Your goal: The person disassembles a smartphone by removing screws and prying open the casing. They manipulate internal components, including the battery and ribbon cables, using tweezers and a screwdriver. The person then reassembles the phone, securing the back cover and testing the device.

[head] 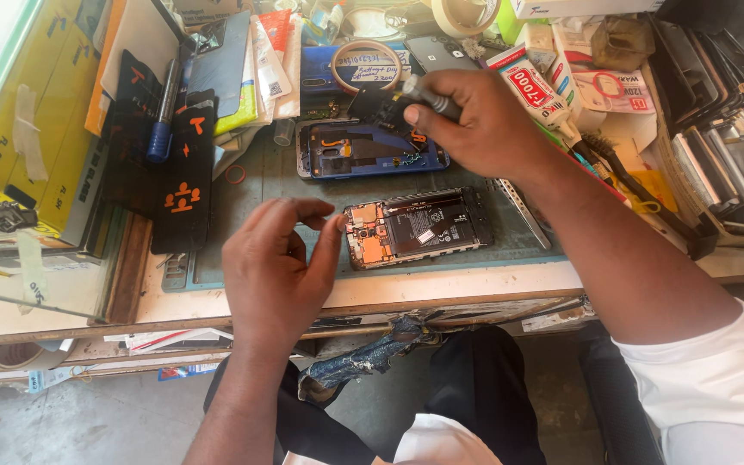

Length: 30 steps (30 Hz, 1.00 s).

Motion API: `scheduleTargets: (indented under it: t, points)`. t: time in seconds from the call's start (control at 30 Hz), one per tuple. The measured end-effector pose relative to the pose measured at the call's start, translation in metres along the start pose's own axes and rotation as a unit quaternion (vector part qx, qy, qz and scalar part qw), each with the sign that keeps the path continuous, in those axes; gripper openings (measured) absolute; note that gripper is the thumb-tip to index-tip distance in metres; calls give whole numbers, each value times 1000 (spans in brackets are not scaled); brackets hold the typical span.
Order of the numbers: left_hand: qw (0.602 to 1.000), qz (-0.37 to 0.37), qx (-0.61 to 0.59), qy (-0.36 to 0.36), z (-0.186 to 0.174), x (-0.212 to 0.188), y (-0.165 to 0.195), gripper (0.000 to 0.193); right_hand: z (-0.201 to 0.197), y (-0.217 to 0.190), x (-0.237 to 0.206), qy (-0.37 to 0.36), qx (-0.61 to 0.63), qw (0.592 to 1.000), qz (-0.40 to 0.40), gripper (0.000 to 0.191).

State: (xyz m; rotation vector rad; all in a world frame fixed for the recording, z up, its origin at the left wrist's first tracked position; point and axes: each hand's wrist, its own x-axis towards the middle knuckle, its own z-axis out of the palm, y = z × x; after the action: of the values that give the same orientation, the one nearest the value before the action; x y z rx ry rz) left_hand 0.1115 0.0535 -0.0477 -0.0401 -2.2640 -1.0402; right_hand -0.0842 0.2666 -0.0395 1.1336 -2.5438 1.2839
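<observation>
On the green work mat [260, 185], an opened phone [415, 228] with its back off lies at centre. At its nine o'clock the left hand [277, 267] touches the phone's end with curled fingertips, gripping nothing. At twelve o'clock the right hand [475, 120] is closed round a dark screwdriver [428, 96], above a blue phone frame [363, 151].

Screwdriver [430, 97] tip hidden behind right hand [475, 120].

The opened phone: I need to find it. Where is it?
Head view, centre: the opened phone lies on the green mat, touching the left hand.
</observation>
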Motion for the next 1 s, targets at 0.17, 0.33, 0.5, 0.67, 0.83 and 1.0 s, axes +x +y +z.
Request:
scheduleTargets:
  t: [0.17, 0.33, 0.5, 0.67, 0.83, 1.0]
  points:
    - [999, 29, 35, -7, 1, -3, 3, 9, 16, 0, 8, 38, -31, 992, -120, 21]
    - [999, 26, 35, -15, -3, -4, -1, 10, 25, -4, 14, 14, -48, 996, -75, 22]
    - [999, 22, 39, -8, -6, -2, -3, 10, 32, -9, 22, -34, 32, 999, -11, 29]
    - [999, 22, 42, -11, -5, 0, -5, 12, 32, -14, 24, -49, 1, 998, 45, 30]
    - [997, 2, 67, -32, -4, 1, -6, 12, 28, -16, 20, -20, -83, 993, -82, 29]
    - [996, -17, 69, -56, -4, 3, -2, 12, 23, -16, 16, -3, -112, 987, -113, 25]
